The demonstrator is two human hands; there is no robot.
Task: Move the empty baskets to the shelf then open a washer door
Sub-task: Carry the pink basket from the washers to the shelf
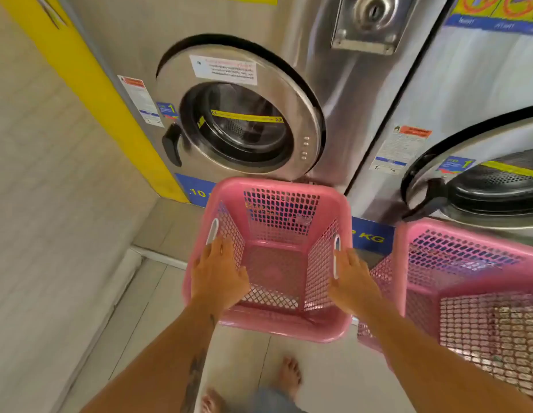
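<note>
An empty pink mesh basket [277,324] stands on the floor in front of the left washer. My left hand [217,275] lies on its left rim beside the white handle slot, fingers spread. My right hand [353,284] rests against its right rim by the other handle slot. A second empty pink basket [473,281] stands to the right, touching the first. The left washer's round steel door [238,111] is shut, its black handle [172,144] on the left side. The right washer's door [497,186] also looks shut, with a black handle [429,201].
A white tiled wall [50,204] closes off the left side, with a yellow strip [89,93] next to the washer. My bare feet [290,377] stand on the pale tiled floor below the basket. No shelf is in view.
</note>
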